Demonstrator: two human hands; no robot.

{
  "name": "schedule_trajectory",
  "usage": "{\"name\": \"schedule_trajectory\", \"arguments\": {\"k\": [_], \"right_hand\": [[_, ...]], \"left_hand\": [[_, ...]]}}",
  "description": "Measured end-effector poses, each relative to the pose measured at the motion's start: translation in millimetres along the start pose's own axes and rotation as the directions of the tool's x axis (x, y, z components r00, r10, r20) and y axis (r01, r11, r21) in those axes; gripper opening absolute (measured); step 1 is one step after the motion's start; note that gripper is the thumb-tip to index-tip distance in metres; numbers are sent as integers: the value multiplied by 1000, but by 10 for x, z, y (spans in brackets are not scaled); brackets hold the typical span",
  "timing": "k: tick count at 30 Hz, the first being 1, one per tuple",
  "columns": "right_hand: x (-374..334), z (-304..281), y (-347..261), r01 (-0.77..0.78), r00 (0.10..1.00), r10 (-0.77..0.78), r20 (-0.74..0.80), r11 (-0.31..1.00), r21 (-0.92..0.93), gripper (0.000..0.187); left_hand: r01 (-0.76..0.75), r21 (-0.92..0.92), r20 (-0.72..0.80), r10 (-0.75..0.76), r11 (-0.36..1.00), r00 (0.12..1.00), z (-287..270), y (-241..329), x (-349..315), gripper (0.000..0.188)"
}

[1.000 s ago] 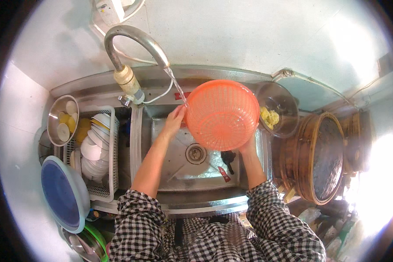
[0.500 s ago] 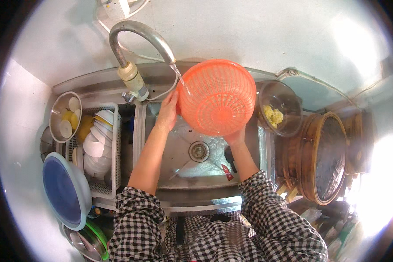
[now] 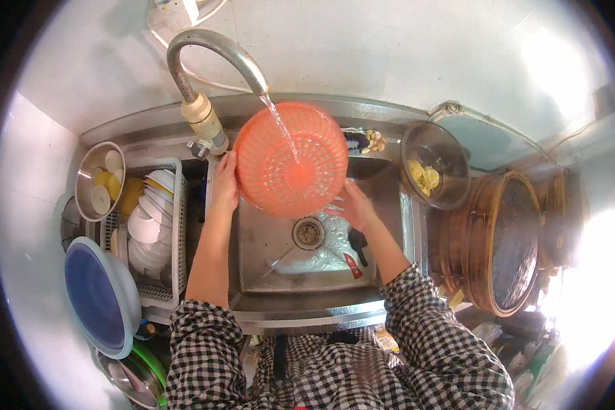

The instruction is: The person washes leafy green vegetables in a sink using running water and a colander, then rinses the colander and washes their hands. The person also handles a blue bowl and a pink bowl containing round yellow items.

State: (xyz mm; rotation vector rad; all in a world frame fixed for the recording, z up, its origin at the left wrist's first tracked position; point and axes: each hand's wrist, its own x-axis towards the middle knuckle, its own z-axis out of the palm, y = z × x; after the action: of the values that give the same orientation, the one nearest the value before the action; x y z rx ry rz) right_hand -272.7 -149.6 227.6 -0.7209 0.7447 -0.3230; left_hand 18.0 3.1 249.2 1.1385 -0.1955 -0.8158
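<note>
An orange plastic colander (image 3: 290,160) is held over the sink (image 3: 266,273), under the faucet (image 3: 219,44), and running water strikes its middle. My left hand (image 3: 226,184) grips the colander's left edge, the thumb side showing and the other fingers partly hidden behind it. At the lower right edge, my right hand (image 3: 357,207) has its fingers spread; whether the fingertips touch the colander I cannot tell. Below lie the drain (image 3: 309,234), a small red object (image 3: 352,266) and a dark object (image 3: 357,246) on the wet sink floor.
Left of the sink stand a dish rack (image 3: 178,232) with white dishes, a metal bowl (image 3: 82,181) and a blue basin (image 3: 96,301). To the right are a dark see-through bowl (image 3: 451,154) with yellow pieces and bamboo steamers (image 3: 482,239). Garlic-like pieces (image 3: 374,141) lie behind the sink.
The colander has moved left and slightly down, bringing its middle under the water. My right hand has come away from beneath it, fingers now spread. My left hand moved left with the colander.
</note>
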Motion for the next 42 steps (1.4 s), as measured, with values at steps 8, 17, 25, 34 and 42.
{"name": "schedule_trajectory", "arguments": {"k": [8,17,25,34,42], "right_hand": [[-265,-37,-39,-31,999,27,-18,963,-267,38],[-307,43,-268,145,989,-117,90,885,-443,40],[-491,111,-429,191,969,-119,215,917,-350,35],[-411,232,-340,273,958,-260,119,957,-102,29],[-334,364,-410,156,983,-168,70,976,149,28]], "left_hand": [[171,-105,-57,-178,980,982,-432,-548,-261,37],[308,-299,-109,-353,903,929,-221,-946,-715,48],[382,-269,237,-323,884,916,-45,-1008,-771,59],[366,-26,-32,-367,930,930,139,-864,-564,69],[348,-54,-74,-351,936,933,-13,-756,-593,59]]}}
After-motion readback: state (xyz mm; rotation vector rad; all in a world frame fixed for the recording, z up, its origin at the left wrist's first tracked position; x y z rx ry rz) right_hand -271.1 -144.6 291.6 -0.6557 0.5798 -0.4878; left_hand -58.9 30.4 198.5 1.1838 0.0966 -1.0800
